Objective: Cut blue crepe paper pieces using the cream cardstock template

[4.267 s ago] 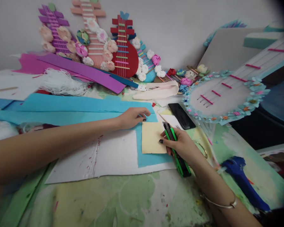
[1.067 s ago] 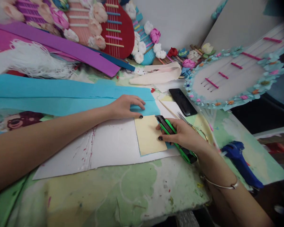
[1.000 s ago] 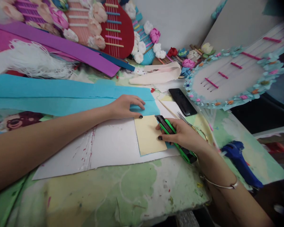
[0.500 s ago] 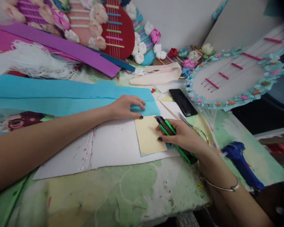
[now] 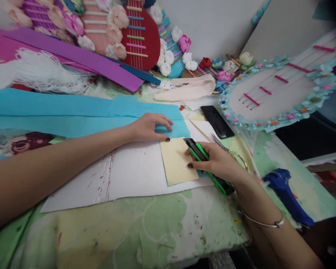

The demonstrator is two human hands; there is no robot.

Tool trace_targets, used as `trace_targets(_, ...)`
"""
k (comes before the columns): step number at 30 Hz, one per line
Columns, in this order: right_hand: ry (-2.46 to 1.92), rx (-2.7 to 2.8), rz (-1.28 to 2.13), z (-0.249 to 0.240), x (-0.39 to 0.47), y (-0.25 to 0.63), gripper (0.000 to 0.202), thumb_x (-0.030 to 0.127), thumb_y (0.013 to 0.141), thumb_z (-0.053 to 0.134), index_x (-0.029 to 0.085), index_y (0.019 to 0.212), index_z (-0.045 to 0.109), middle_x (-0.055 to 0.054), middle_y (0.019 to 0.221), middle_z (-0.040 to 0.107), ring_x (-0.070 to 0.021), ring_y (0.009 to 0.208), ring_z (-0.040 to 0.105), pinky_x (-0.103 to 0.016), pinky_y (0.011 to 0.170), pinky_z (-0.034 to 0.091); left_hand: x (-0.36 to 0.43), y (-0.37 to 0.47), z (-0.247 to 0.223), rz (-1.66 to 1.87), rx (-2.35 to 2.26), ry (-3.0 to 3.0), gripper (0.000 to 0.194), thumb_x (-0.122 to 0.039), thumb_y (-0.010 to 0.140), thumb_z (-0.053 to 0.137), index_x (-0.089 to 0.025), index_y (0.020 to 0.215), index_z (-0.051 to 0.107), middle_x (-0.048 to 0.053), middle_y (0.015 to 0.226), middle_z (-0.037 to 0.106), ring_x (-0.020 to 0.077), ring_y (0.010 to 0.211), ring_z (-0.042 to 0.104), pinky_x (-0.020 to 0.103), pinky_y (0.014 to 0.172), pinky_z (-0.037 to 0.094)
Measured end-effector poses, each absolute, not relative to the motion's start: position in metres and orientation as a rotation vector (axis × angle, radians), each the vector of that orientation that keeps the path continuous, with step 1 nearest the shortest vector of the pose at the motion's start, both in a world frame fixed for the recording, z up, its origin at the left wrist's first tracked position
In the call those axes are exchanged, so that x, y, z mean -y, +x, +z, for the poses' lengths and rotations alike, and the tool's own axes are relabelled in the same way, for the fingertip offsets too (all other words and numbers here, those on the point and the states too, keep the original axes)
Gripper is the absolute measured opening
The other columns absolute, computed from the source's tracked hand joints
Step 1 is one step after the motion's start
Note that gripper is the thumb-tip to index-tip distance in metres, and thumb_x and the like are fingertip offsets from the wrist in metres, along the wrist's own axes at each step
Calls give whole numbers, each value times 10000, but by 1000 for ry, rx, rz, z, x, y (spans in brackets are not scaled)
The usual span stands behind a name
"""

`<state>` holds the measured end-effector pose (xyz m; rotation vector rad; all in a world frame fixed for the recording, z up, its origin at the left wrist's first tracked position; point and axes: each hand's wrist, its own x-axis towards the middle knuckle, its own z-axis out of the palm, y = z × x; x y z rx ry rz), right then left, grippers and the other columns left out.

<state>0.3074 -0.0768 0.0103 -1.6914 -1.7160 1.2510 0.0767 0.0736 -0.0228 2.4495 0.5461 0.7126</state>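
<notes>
The right hand (image 5: 217,162) holds a green-and-black cutter (image 5: 196,149).

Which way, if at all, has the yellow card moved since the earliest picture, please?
Yes: judged against the blue paper beneath, the yellow card has shifted left and down in the view.
</notes>
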Motion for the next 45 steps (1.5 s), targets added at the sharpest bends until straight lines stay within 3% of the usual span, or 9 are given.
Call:
trace_targets(33,-1746,1861,1029,7,76,308,275,278,693,734,193,945,664,34,696,544,-121,602,506,-249,561,410,-72,77,-22,738,-484,2485,249,-402,760,723,-207,911,759,96,1138,711,240,1042,665,358,945,497)
trace_targets(39,-1763,1907,993,9,75,306,253,279,693,728,190,921,664,26,714,577,-131,631,519,-249,560,383,-61,78,-17,827,-338,2653,147,-295,856,635,-209,839,753,97,1076,716,233,1029,638,374,942,482)
trace_targets(42,-1773,1906,986,11,75,304,250,261,683,728,183,912,667,25,716,585,-131,629,523,-249,566,385,-53,79,-12,791,-195,2783,238,-209,920,525,-192,803,732,95,957,717,212,968,614,369,901,481)
trace_targets(45,-1783,1896,982,12,75,304,244,242,675,727,182,903,666,31,696,576,-130,624,521,-248,568,382,-38,80,-6,583,-119,2979,320,-130,947,406,-153,866,715,122,975,709,205,940,608,335,843,490)
